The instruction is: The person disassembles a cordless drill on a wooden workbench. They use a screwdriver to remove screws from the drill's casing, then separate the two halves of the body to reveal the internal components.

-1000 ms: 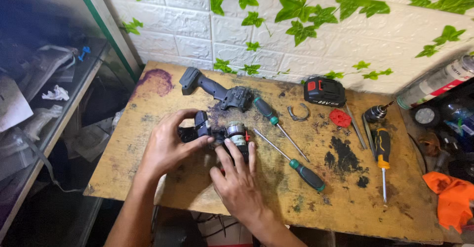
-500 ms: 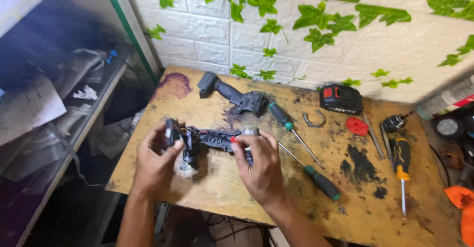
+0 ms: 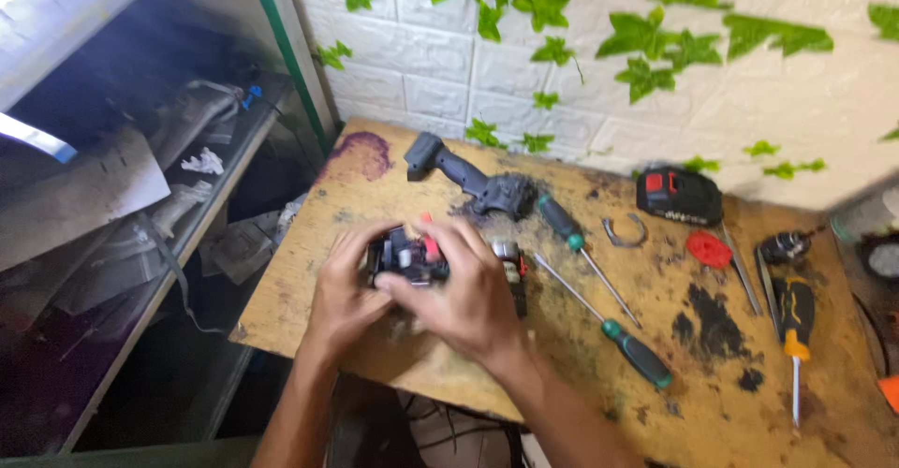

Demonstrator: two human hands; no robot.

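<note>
Opened power-tool body [image 3: 412, 255], a black plastic half-shell with red parts and a silver motor can [image 3: 508, 255] showing at its right end, sits near the front left of my stained wooden bench [image 3: 562, 356], both of my hands closed on it. My left hand [image 3: 342, 290] cups the left end from below and outside; my right hand [image 3: 468, 295] lies across the top, fingers curled over the middle, so most of the shell is hidden. I judge it stiff and fairly heavy for its size, the weight toward the motor end, with loose internals that could spill if tipped; the hard outer shell looks the safest place to grip, not the exposed parts. Behind it lies the matching dark grey plastic housing half [image 3: 468, 178], apart from my hands. To the right, two green-handled screwdrivers [image 3: 581, 243] [image 3: 632, 348] lie slanted, near but not touching the tool. Farther right rest a black battery pack with a red tab [image 3: 678, 195], a yellow-and-black screwdriver [image 3: 794, 323] and a small red disc [image 3: 709, 249].
</note>
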